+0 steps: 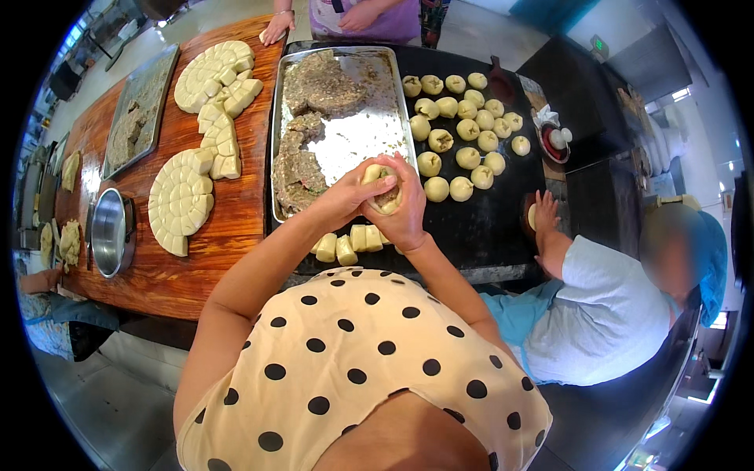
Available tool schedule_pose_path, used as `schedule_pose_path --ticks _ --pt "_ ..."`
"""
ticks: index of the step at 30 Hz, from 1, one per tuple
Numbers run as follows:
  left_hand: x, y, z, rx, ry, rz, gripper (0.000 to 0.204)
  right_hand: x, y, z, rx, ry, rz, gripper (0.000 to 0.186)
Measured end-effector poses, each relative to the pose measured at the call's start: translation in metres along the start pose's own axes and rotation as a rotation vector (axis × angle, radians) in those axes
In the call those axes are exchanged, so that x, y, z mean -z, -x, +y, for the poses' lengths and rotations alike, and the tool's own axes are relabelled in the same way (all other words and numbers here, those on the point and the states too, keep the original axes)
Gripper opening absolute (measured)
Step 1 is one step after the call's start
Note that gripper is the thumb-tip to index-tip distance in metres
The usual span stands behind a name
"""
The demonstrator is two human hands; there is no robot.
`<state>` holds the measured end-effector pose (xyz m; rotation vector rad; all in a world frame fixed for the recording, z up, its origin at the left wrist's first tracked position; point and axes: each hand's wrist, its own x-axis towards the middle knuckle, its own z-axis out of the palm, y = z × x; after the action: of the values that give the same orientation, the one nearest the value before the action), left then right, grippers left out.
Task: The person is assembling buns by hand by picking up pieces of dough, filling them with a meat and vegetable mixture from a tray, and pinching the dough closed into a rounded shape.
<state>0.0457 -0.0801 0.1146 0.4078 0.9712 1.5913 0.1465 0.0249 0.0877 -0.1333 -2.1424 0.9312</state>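
Note:
Both my hands are closed around one piece of dough (pixel 382 188) with brownish filling showing in its middle. My left hand (pixel 352 196) cups it from the left, thumb on top. My right hand (pixel 408 206) wraps it from the right. They hover over the near edge of a metal tray (pixel 357 141) that holds clumps of minced filling (pixel 314 82). Just below my hands lie a few cut dough pieces (pixel 349 242) on the black table (pixel 479 224).
Several filled dough balls (pixel 467 125) sit on the black table to the right. Cut dough discs (pixel 184 196) lie on the wooden table, beside a steel bowl (pixel 110 231) and a second tray (pixel 141 110). A seated person (pixel 605 298) presses dough at right; another person stands opposite.

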Motion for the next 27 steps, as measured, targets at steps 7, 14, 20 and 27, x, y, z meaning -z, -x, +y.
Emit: schedule_pose_path --ticks 7,14,20,27 --pt "-0.017 0.003 0.005 -0.106 -0.148 0.037 0.060 0.004 -0.003 -0.012 0.098 -0.005 0.133 0.080" --pt "0.001 0.002 0.013 0.143 -0.235 -0.091 0.064 0.046 -0.020 -0.024 -0.168 -0.213 -0.363 0.102" --pt "-0.022 0.001 -0.013 -0.001 0.084 0.002 0.069 0.023 -0.001 -0.003 0.013 0.123 -0.002 0.089" --pt "-0.026 0.003 0.017 0.201 -0.107 -0.081 0.062 0.058 -0.011 -0.015 -0.038 -0.043 -0.227 0.081"
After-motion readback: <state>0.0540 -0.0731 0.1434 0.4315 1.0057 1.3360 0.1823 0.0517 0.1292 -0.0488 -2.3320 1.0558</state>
